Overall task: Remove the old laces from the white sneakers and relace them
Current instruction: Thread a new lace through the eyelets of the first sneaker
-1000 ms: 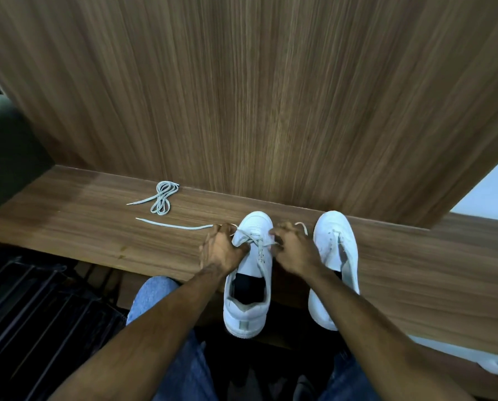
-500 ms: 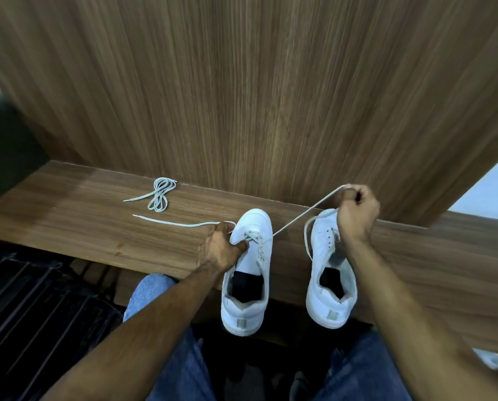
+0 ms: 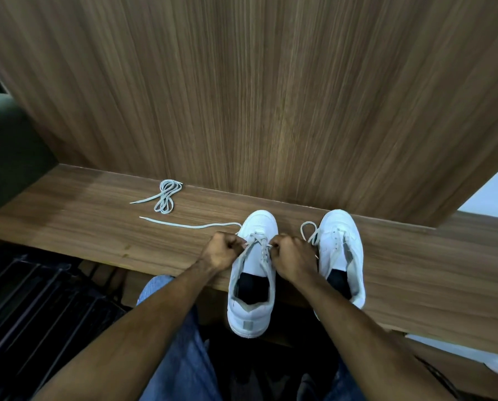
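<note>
Two sneakers stand side by side on the wooden shelf (image 3: 97, 227) in front of me, toes toward the back panel (image 3: 271, 96), heels over the near edge. My left hand (image 3: 223, 251) and right hand (image 3: 292, 257) sit either side of the left sneaker (image 3: 252, 285), at its eyelets. The right sneaker (image 3: 341, 250) lies just beyond my right hand. A lace (image 3: 189, 225) trails leftward from the left sneaker, I think from under my left hand. Behind it, near the panel, lies a bundled lace (image 3: 166, 195).
</note>
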`<state>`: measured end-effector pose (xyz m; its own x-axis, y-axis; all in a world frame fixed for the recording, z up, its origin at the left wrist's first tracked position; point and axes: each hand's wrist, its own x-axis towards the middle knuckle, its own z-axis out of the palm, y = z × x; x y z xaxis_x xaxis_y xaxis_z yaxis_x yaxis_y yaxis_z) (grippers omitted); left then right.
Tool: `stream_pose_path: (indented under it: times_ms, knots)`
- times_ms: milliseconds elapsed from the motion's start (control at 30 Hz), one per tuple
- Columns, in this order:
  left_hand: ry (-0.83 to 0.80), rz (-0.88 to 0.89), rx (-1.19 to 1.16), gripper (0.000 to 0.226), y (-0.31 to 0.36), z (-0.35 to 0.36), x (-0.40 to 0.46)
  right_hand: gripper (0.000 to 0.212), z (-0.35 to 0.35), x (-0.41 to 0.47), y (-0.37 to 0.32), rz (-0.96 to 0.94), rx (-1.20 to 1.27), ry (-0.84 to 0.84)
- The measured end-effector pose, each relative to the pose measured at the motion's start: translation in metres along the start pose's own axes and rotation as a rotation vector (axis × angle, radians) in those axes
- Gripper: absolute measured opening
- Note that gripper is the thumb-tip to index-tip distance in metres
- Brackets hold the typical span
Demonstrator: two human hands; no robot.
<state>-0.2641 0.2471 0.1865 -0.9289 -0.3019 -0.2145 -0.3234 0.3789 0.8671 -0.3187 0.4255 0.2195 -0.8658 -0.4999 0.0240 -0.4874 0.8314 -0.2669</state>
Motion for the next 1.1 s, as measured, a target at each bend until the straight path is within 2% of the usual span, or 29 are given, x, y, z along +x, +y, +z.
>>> stream_pose_path:
  times_ms: [133, 233, 300, 400, 533, 600, 667, 767, 833, 933, 1000, 1100]
  knots:
    - [0.078, -0.008, 0.23, 0.014, 0.008, -0.001, 0.001, 0.024, 0.0, 0.002, 0.001, 0.027, -0.005, -0.014]
    - [0.215, -0.043, 0.594, 0.01, 0.019, -0.005, -0.001, 0.023, -0.005, 0.004, 0.016, -0.001, -0.172, -0.011]
    - [0.256, -0.073, 0.783, 0.027, 0.014, -0.008, 0.002, 0.023, -0.008, 0.003, 0.026, -0.058, -0.295, 0.004]
    - [0.26, -0.119, 0.879, 0.036, 0.008, -0.01, 0.008, 0.021, -0.007, 0.003, 0.03, -0.14, -0.381, 0.018]
    - [0.258, -0.182, 0.811, 0.034, 0.008, -0.008, 0.011, 0.02, -0.007, 0.004, 0.03, -0.133, -0.321, -0.027]
    - [0.257, -0.218, 0.718, 0.031, 0.009, -0.01, 0.011, 0.018, -0.01, 0.004, 0.033, -0.046, -0.085, -0.09]
    - [0.268, -0.174, 0.647, 0.027, 0.014, -0.013, 0.005, 0.022, -0.021, 0.005, 0.036, 0.087, 0.29, -0.203]
    - [0.317, 0.073, 0.441, 0.004, 0.037, -0.011, -0.007, 0.028, -0.049, 0.004, 0.036, 0.217, 0.817, -0.224]
    - [0.217, 0.189, 0.309, 0.015, 0.05, -0.004, -0.011, 0.028, -0.066, 0.005, 0.03, 0.283, 1.112, -0.195]
    - [-0.005, 0.303, 0.122, 0.012, 0.067, 0.016, -0.014, 0.023, -0.085, 0.011, 0.014, 0.36, 1.371, -0.132]
    - [-0.088, 0.325, -0.033, 0.014, 0.085, 0.028, -0.022, 0.021, -0.094, 0.016, 0.001, 0.398, 1.525, -0.058]
    - [-0.173, 0.18, -0.292, 0.016, 0.103, 0.041, -0.032, 0.016, -0.101, 0.019, -0.013, 0.451, 1.66, 0.035]
